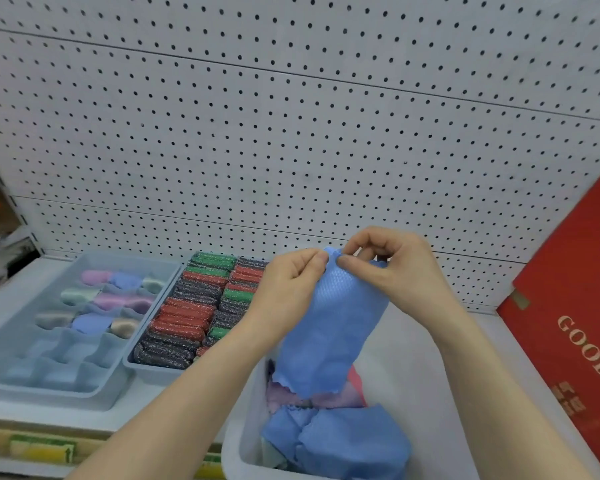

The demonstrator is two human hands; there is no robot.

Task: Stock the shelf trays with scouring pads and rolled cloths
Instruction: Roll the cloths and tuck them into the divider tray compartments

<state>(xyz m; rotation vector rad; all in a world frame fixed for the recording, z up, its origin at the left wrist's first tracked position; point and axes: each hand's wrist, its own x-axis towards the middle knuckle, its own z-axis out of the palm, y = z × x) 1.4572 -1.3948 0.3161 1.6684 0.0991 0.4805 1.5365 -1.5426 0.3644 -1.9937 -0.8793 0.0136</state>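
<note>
Hanging from both hands, a blue cloth is held up by its top edge: the left hand and the right hand each pinch it between thumb and curled fingers. It dangles over a white bin that holds more blue and pink cloths. On the shelf to the left, a divided tray has rolled cloths in its far compartments. Just beside it, a second tray is packed with red, green and dark scouring pads. A red box leans at the right.
</note>
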